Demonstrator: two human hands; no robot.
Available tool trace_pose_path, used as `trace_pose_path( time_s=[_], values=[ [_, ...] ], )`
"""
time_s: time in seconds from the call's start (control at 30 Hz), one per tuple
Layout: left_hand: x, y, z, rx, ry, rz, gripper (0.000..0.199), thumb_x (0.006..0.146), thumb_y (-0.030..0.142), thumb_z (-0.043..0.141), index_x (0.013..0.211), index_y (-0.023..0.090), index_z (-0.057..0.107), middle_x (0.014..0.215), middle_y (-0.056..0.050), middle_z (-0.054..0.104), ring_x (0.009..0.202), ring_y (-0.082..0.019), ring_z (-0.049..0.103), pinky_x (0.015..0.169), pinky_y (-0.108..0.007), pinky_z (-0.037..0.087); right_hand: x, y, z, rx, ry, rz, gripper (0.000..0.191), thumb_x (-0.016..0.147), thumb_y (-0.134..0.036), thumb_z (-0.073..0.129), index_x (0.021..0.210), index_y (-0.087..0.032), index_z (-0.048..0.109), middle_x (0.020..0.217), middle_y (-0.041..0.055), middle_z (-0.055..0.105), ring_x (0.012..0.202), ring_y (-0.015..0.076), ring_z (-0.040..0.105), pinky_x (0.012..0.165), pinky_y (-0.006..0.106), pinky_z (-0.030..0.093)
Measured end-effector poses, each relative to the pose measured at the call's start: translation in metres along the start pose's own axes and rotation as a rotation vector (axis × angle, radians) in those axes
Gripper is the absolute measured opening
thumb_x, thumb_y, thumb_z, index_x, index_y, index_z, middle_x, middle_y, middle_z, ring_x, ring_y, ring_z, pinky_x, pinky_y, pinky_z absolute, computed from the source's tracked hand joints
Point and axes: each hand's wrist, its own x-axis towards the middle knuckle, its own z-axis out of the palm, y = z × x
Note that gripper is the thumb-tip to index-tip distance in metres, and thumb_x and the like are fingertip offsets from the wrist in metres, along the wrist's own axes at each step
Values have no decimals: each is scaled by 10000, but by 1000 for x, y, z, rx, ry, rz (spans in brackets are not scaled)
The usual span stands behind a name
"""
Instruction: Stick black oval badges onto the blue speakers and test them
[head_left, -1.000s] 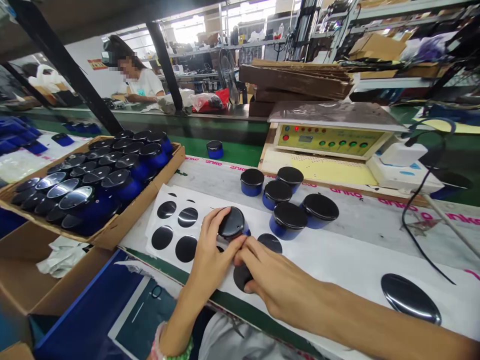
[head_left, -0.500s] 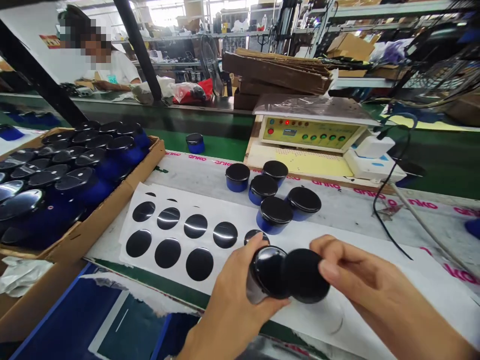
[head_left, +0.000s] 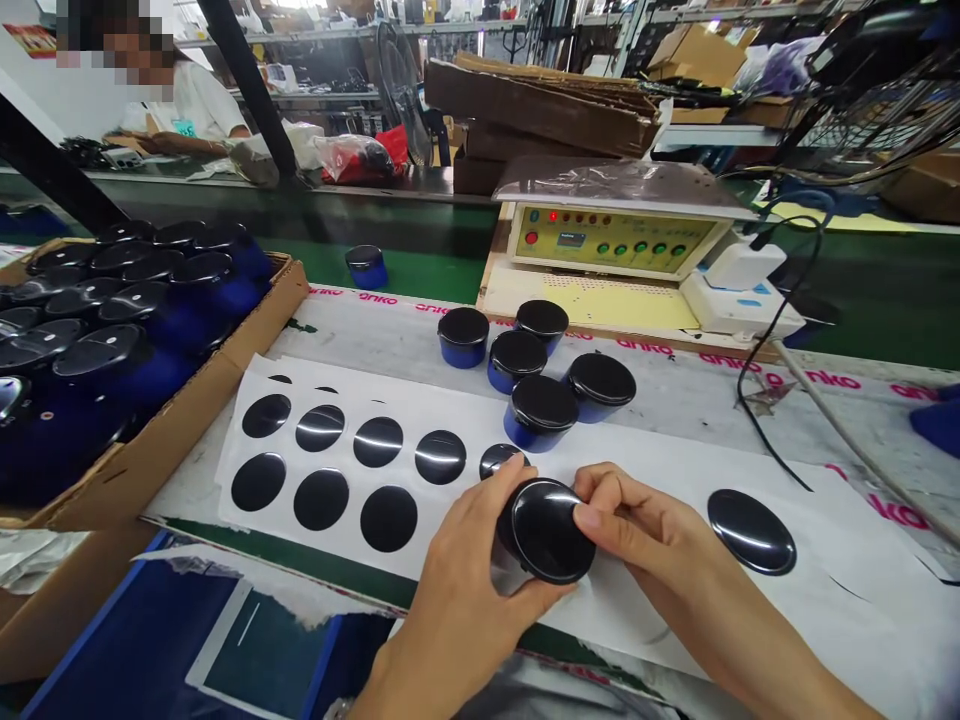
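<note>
A round container with a glossy black top (head_left: pixel 551 530) is gripped round its side by my left hand (head_left: pixel 469 560). My right hand (head_left: pixel 645 525) pinches the right edge of that top, where a black disc lies over it. Left of my hands a white sheet (head_left: pixel 289 450) carries rows of black round stickers (head_left: pixel 388 518). Just behind my hands stand several blue containers with black tops (head_left: pixel 540 410). On the white paper to the right lies one black oval-looking disc (head_left: pixel 751 532).
At the left a cardboard box (head_left: pixel 262 340) is full of blue and black containers. One more container (head_left: pixel 366 267) stands on the green surface. Behind are a control unit (head_left: pixel 615 240), cables and stacked cardboard (head_left: pixel 540 110). A person sits at the back left.
The black disc in my right hand has moved left, from partly beside the container onto its top. The view has shifted, and a disc on the paper at the right now shows.
</note>
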Motion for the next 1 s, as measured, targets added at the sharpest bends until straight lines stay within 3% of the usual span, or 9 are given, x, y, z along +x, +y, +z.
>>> trace_pose_path(
  time_s=[0.23,1.0],
  values=[
    [0,2,-1,-11,-23,-96,939,710,202,771,1374,527,192,1356,100,523,1251,-189,504,1059,-396,429,-2,1,2,-163,39,-87,306,854,-409,625,664,-210,491,849,-24,470,816,132,486,732,232,396],
    [-3,-3,4,51,51,-2,852,755,279,737,1402,435,205,1319,42,557,1236,-188,518,1036,-368,459,1,-3,5,-377,59,-188,325,894,-411,539,660,-216,427,799,-20,461,784,145,497,708,263,417]
  ],
)
